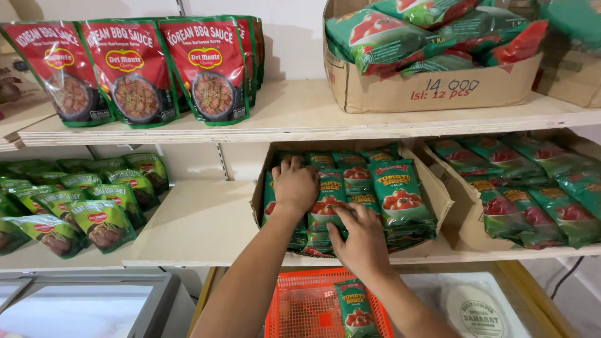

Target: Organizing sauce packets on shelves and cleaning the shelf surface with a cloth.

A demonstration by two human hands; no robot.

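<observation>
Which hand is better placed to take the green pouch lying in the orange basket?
Probably the right hand: it rests at the box's front edge, just above the green pouch in the orange basket. The left hand is deeper in the cardboard box.

Both hands [294, 186] [361, 238] press green sauce pouches [400, 197] (boxed, middle shelf).

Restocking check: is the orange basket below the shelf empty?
Not empty: one green tomato sauce pouch lies in the orange basket.

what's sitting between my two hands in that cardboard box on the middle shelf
In the head view, green tomato sauce pouches fill the gap between the left hand and right hand inside the open cardboard box. Both hands rest on the pouches.
</observation>
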